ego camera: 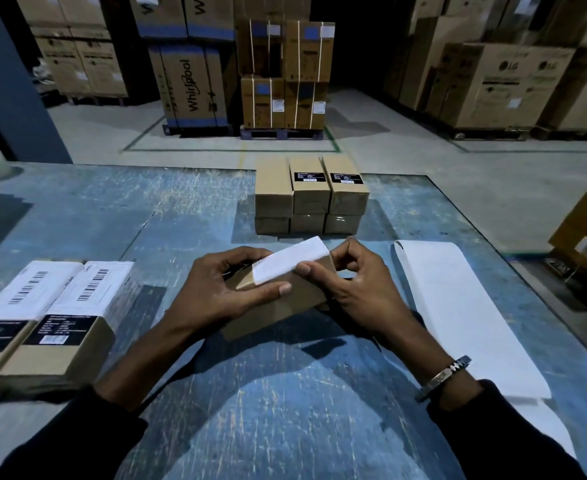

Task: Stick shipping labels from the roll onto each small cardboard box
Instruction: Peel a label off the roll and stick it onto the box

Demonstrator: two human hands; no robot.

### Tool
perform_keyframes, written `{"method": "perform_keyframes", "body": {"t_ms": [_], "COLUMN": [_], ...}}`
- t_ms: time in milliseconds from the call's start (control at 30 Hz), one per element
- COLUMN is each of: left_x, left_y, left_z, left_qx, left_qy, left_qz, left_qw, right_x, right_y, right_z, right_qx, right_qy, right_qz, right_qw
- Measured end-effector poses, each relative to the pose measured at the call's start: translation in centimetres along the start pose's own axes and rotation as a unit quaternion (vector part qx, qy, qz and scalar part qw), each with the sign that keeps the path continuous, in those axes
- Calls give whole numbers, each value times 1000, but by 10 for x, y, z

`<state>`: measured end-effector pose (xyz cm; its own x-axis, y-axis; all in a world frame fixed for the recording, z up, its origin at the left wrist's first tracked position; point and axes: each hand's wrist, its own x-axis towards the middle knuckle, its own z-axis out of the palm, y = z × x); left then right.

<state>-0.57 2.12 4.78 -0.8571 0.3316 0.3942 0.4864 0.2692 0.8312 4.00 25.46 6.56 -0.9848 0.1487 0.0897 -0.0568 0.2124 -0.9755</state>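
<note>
Small brown cardboard box (278, 303) sits centre-near on the scratched blue surface (118, 216), btw both hands. Left hand (222, 289) grips its left end; right hand (350, 282) pinches the white shipping label (290, 259) w/ thumb, one edge curling off the box top. Box looks light, stiff: hold by ends. Label is thin, floppy, sticky: pinch edges only. 2 labelled boxes (53, 320) lie left.
</note>
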Motion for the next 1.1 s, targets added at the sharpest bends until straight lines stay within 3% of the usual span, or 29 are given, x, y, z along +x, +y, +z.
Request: {"method": "perform_keyframes", "body": {"t_ms": [200, 433, 633, 900, 1100], "left_x": [1, 1, 1, 2, 2], "left_y": [-2, -2, -3, -7, -3], "left_z": [1, 5, 6, -5, 1], "left_qx": [27, 54, 45, -26, 24], "left_qy": [42, 59, 46, 9, 19], "left_qz": [-18, -13, 21, -25, -43], "left_qw": [999, 997, 998, 999, 999], "right_x": [2, -13, -11, -12, -13], "right_y": [8, -2, 4, 2, 4], "right_z": [0, 12, 17, 16, 14], "right_qx": [32, -39, -68, -133, -120], "right_qy": [-37, 5, 53, 43, 37], "right_qz": [-2, -42, -46, -87, -69], "right_qw": [999, 998, 995, 986, 990]}}
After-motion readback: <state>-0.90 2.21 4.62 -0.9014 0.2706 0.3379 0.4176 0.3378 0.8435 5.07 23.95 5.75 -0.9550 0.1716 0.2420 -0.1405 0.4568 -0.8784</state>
